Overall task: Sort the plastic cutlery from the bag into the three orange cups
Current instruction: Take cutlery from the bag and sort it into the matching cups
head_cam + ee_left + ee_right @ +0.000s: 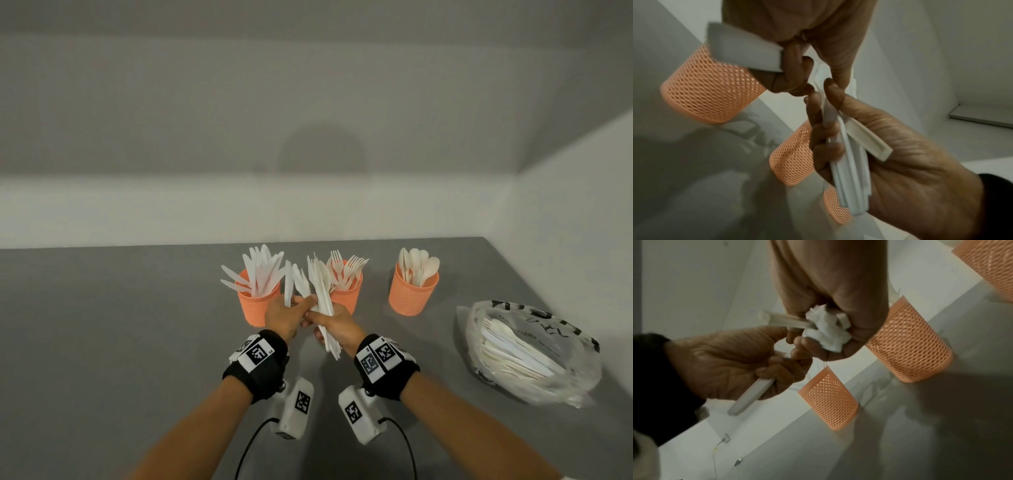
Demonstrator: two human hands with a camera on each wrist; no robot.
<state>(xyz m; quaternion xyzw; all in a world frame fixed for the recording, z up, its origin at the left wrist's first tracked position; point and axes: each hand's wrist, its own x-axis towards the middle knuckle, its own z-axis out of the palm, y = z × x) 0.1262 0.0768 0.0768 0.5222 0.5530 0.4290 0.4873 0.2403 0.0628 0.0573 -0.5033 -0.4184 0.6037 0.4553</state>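
Three orange mesh plastic cups stand in a row across the middle of the head view on the grey desk [102, 325]. The left cup [255, 310] holds white plastic knives [262, 270], the middle cup [347, 296] white plastic forks [349, 269], and the right cup [411, 296] white plastic spoons [419, 265]. At right of the frame, nearer than the cups, a clear plastic bag [534, 353] lies on the desk with more cutlery inside. Both hands meet just before the left and middle cups.
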